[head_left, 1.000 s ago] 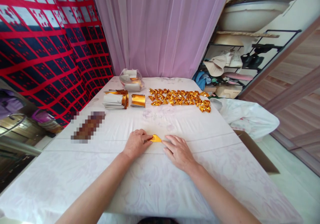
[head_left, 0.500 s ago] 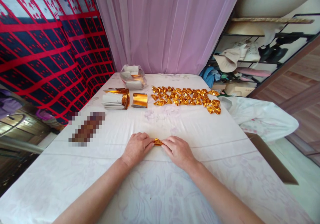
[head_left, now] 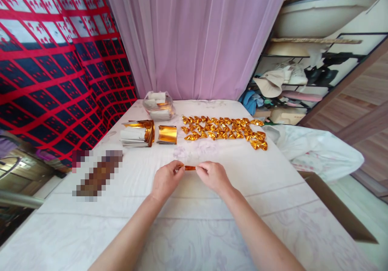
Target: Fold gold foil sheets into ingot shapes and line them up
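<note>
Tabletop [head_left: 273, 206]: covered with a pale floral cloth, it carries all the work material.

Folded gold pieces [head_left: 222, 130]: laid out in rows at the far right, apart from the raw stock, apparently as finished items. Too many and too small to count exactly; several dozen.

Foil sheet stacks: two, side by side at far left centre. The larger stack [head_left: 136, 133] shows white backs with a gold edge; the smaller stack [head_left: 167, 134] lies gold face up.

Clear container [head_left: 158, 103]: one, behind the stacks, holding more paper.

Left hand [head_left: 166, 179] and right hand [head_left: 212, 176]: both pinched shut, one on each end of a single narrow gold foil strip [head_left: 190, 167]. It is held taut between the fingertips just above the tabletop centre, consistent with creasing.
</note>
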Demonstrator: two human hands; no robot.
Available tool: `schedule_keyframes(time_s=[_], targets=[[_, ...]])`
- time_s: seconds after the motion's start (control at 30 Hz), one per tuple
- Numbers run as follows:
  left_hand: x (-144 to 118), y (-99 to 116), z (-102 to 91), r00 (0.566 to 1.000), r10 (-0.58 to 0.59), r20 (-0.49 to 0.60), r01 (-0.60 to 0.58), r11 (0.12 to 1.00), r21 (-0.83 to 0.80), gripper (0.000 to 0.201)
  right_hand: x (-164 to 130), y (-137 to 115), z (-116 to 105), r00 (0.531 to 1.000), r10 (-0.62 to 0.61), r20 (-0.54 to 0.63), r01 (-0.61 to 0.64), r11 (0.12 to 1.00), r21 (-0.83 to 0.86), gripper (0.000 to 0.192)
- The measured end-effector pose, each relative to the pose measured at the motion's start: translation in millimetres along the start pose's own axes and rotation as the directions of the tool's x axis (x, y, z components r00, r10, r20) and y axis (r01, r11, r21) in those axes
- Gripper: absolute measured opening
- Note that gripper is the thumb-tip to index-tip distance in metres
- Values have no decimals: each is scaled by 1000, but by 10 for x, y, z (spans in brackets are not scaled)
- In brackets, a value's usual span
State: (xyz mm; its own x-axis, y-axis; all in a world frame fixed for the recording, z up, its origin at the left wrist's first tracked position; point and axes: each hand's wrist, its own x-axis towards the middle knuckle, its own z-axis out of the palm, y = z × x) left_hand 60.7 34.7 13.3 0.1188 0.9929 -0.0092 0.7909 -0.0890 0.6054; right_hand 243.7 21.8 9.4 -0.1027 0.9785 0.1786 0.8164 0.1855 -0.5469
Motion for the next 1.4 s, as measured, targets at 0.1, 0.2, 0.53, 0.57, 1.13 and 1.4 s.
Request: schedule_keyframes(time_s=[0.1,0.2,0.53,0.57,1.13,1.4], targets=[[156,49,62,996,-72,-43,72,997,-14,16,158,24,55,996,78,-47,-77,996,41,30],[266,60,136,989,-132,-72,129,991,-44,16,251,53,130,990,111,-83,-106,992,64,29],[328,-27,217,977,-187,-105,173,977,-127,21,313,207,365,974,161,-161,-108,949,296,28],[326,-38,225,977,-184,-110,169,976,-136,21,310,217,373,974,158,-164,-104,948,301,27],[313,-105,306,978,-169,-126,159,983,-87,23,257,254,443,969,98,-226,-77,992,99,28],[308,-100,307,983,-150,-108,149,989,-17,22,246,247,471,962,68,-265,-46,995,90,28]])
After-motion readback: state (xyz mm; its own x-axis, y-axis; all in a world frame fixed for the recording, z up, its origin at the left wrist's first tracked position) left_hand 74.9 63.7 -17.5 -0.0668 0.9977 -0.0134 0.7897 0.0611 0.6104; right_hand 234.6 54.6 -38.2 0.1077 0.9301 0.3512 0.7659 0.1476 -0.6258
